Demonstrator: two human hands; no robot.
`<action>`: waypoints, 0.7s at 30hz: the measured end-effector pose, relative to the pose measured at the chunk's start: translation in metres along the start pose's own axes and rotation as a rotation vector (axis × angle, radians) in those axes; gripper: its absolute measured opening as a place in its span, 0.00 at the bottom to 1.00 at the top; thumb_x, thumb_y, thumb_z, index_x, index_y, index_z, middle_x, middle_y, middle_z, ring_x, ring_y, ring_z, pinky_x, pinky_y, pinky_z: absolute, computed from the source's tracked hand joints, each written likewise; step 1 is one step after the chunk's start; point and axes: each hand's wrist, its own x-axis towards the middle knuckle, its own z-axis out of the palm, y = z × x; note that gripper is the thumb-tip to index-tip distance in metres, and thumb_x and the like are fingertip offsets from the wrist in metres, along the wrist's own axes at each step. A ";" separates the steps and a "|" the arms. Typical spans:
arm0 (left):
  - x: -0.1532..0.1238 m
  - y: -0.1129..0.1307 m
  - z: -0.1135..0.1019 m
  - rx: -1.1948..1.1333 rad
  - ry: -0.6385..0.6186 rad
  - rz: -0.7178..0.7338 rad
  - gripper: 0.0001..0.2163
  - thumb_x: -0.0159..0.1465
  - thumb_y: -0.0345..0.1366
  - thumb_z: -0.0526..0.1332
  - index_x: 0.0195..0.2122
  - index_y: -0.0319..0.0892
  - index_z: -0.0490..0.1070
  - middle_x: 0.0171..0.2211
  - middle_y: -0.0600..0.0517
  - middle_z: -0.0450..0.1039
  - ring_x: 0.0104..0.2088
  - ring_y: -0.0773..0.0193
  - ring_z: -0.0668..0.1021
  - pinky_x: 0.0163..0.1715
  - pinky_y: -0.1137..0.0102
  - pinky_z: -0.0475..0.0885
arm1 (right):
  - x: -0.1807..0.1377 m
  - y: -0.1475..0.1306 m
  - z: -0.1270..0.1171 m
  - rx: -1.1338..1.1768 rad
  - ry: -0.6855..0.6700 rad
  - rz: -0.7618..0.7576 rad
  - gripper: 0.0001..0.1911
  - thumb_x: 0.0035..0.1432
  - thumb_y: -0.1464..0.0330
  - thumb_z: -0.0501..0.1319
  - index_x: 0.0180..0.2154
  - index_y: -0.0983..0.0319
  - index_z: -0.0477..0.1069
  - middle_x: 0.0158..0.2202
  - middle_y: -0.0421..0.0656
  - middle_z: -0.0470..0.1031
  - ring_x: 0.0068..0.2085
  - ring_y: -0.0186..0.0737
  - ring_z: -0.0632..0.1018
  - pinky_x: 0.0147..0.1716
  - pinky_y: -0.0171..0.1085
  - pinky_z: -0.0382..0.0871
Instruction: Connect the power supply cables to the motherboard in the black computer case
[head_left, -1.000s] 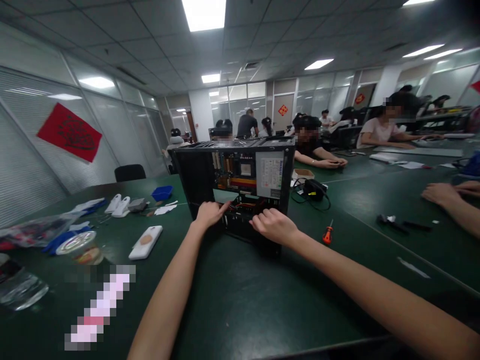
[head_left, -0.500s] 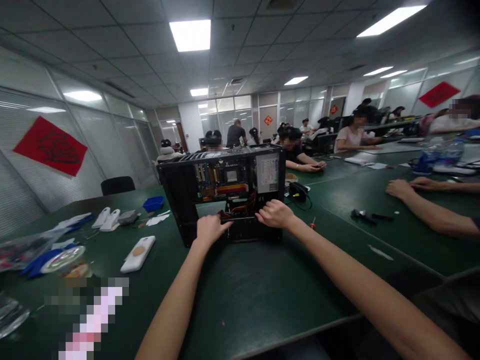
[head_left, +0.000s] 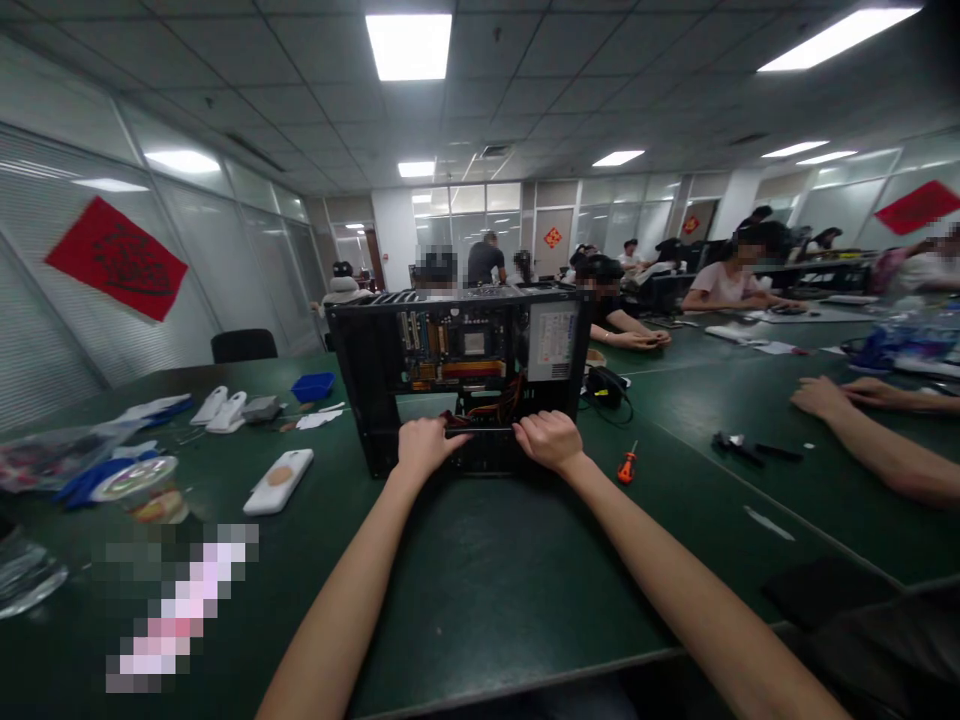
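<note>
Boxy black metal computer case (head_left: 375,400), both hands gripping

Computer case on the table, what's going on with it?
A person has both hands at the open black computer case, which stands on the green table. The left hand and right hand sit at either end of a dark flat part low inside; the grip itself is hidden. An orange screwdriver lies beside the case.

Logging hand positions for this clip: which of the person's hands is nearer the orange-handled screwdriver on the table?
Right. The right hand rests at the computer case just left of the screwdriver; the left hand sits farther left.
</note>
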 end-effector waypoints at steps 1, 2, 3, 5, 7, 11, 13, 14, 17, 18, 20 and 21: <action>-0.001 0.002 0.000 -0.003 0.002 -0.013 0.32 0.62 0.65 0.52 0.45 0.41 0.79 0.34 0.40 0.80 0.38 0.47 0.81 0.35 0.64 0.70 | -0.001 0.003 0.001 0.005 -0.010 -0.006 0.23 0.70 0.63 0.50 0.25 0.62 0.72 0.24 0.45 0.74 0.29 0.39 0.69 0.34 0.42 0.50; -0.002 0.005 0.001 -0.007 0.003 -0.027 0.32 0.62 0.65 0.52 0.44 0.40 0.78 0.35 0.40 0.79 0.38 0.47 0.81 0.36 0.64 0.69 | -0.001 0.005 0.003 0.011 -0.021 -0.008 0.23 0.70 0.63 0.50 0.25 0.62 0.73 0.24 0.45 0.75 0.29 0.39 0.69 0.34 0.42 0.50; -0.003 0.007 0.001 -0.013 0.005 -0.042 0.33 0.62 0.65 0.52 0.44 0.40 0.78 0.35 0.39 0.79 0.39 0.47 0.81 0.36 0.64 0.69 | -0.001 0.007 0.004 0.017 -0.031 -0.007 0.23 0.70 0.63 0.50 0.25 0.62 0.73 0.24 0.45 0.75 0.29 0.39 0.69 0.34 0.42 0.50; -0.005 0.010 0.001 -0.028 0.018 -0.060 0.32 0.62 0.65 0.52 0.43 0.39 0.78 0.36 0.39 0.79 0.39 0.47 0.81 0.37 0.63 0.69 | -0.001 0.009 0.005 0.025 -0.046 0.000 0.22 0.69 0.63 0.50 0.25 0.62 0.73 0.24 0.46 0.75 0.29 0.39 0.69 0.34 0.42 0.51; -0.006 0.011 0.002 -0.037 0.033 -0.062 0.31 0.62 0.64 0.53 0.43 0.39 0.78 0.36 0.40 0.79 0.39 0.47 0.80 0.38 0.63 0.69 | -0.001 0.009 0.005 0.028 -0.054 -0.001 0.22 0.69 0.64 0.50 0.25 0.62 0.73 0.24 0.45 0.75 0.29 0.39 0.69 0.34 0.42 0.51; -0.008 0.011 0.002 -0.023 0.048 -0.047 0.30 0.63 0.64 0.53 0.43 0.40 0.78 0.35 0.41 0.79 0.38 0.48 0.80 0.38 0.63 0.69 | -0.001 0.009 0.004 0.051 -0.058 0.006 0.22 0.69 0.64 0.50 0.25 0.62 0.73 0.25 0.46 0.75 0.29 0.39 0.69 0.34 0.41 0.51; -0.008 0.010 0.001 -0.008 0.048 -0.039 0.31 0.63 0.64 0.52 0.43 0.40 0.77 0.35 0.41 0.79 0.38 0.48 0.81 0.37 0.63 0.69 | 0.000 0.009 0.003 0.066 -0.063 0.021 0.22 0.69 0.64 0.50 0.25 0.62 0.73 0.25 0.46 0.75 0.29 0.39 0.69 0.34 0.41 0.50; -0.008 0.010 0.000 -0.001 0.044 -0.037 0.31 0.63 0.64 0.52 0.44 0.40 0.77 0.35 0.41 0.79 0.38 0.48 0.81 0.37 0.64 0.69 | 0.000 0.009 0.003 0.069 -0.067 0.026 0.22 0.69 0.64 0.50 0.25 0.62 0.73 0.25 0.46 0.75 0.29 0.39 0.69 0.34 0.41 0.50; -0.006 0.009 -0.002 0.016 0.021 -0.040 0.33 0.63 0.65 0.50 0.44 0.40 0.78 0.35 0.40 0.79 0.38 0.48 0.81 0.36 0.64 0.69 | 0.001 0.006 0.000 0.074 -0.084 0.043 0.22 0.69 0.64 0.49 0.27 0.62 0.73 0.26 0.45 0.76 0.30 0.39 0.69 0.35 0.41 0.51; -0.006 0.009 -0.002 0.020 0.016 -0.038 0.33 0.64 0.65 0.49 0.44 0.40 0.78 0.35 0.39 0.79 0.38 0.48 0.81 0.36 0.64 0.69 | 0.001 0.004 -0.002 0.075 -0.089 0.053 0.22 0.70 0.64 0.49 0.27 0.62 0.73 0.27 0.45 0.76 0.30 0.39 0.70 0.35 0.40 0.51; -0.005 0.008 -0.001 0.022 0.022 -0.028 0.33 0.64 0.65 0.49 0.45 0.40 0.78 0.34 0.39 0.79 0.38 0.47 0.81 0.36 0.64 0.70 | 0.002 0.000 -0.007 0.068 -0.095 0.093 0.22 0.70 0.64 0.48 0.28 0.62 0.73 0.27 0.45 0.76 0.31 0.39 0.70 0.36 0.41 0.52; -0.005 0.007 -0.001 0.021 0.028 -0.020 0.33 0.64 0.65 0.49 0.45 0.40 0.78 0.34 0.39 0.79 0.38 0.46 0.81 0.35 0.63 0.70 | 0.002 -0.002 -0.009 0.063 -0.099 0.119 0.22 0.70 0.63 0.48 0.28 0.62 0.73 0.27 0.45 0.76 0.31 0.39 0.70 0.36 0.41 0.52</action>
